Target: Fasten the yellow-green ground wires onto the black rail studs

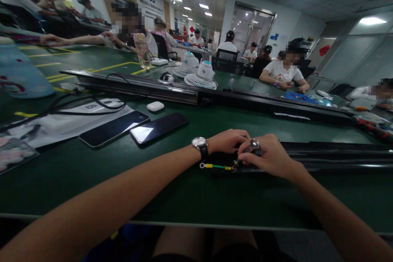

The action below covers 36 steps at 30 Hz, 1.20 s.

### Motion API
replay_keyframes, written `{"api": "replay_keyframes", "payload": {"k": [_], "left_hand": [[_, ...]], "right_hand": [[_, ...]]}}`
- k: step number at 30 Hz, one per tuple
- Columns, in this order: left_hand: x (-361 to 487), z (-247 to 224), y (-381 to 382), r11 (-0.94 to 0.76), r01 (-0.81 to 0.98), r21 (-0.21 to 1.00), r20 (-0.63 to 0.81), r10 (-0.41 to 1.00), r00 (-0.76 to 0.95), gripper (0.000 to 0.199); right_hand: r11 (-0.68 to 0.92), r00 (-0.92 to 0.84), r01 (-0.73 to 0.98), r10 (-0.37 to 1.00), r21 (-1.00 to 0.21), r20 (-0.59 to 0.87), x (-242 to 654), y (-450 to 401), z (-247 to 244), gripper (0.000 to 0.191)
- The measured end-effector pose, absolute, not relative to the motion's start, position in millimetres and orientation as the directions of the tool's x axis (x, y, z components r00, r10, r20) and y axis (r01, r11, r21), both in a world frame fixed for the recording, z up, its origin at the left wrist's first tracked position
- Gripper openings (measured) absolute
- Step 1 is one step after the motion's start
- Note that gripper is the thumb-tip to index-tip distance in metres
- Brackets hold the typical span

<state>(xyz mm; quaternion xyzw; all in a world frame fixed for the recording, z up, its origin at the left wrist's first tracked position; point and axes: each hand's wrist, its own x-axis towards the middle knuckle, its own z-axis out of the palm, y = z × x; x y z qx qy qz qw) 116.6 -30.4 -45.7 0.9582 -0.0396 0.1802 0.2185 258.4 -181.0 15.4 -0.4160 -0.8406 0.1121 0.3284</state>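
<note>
A long black rail lies on the green table in front of me, and both hands meet over its left end. My left hand, with a watch on the wrist, has its fingers curled down at that end; the tips are hidden. My right hand pinches close beside it, thumb and fingers together, with a small shiny metal piece at its fingers. What exactly it grips is too small to tell. Just below sticks out a short green wire with yellow sleeves and a ring terminal at its left tip.
Two phones, a white earbud case, papers and black cable lie to the left. Behind them stretches another long black rail, with two white fans beyond. Co-workers sit around the far tables.
</note>
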Motion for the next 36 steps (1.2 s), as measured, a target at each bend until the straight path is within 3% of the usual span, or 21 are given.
{"api": "replay_keyframes", "payload": {"k": [16,23,36], "left_hand": [[118.0,-44.8,-30.1,-0.889,-0.156,0.431,0.351,0.006,0.936,0.023],[116.6,-40.7,-32.7,-0.901,-0.127,0.415,0.344,0.026,0.938,0.017],[118.7,-26.0,-37.3,-0.927,-0.065,0.370,0.270,0.041,0.962,0.004]], "right_hand": [[0.700,-0.551,0.629,0.708,-0.337,0.442,259.8,-180.4,14.2,0.023],[0.665,-0.487,0.691,0.718,-0.284,0.498,261.1,-178.8,13.6,0.029],[0.668,-0.513,0.700,0.716,-0.251,0.473,258.0,-177.4,11.6,0.031]]}}
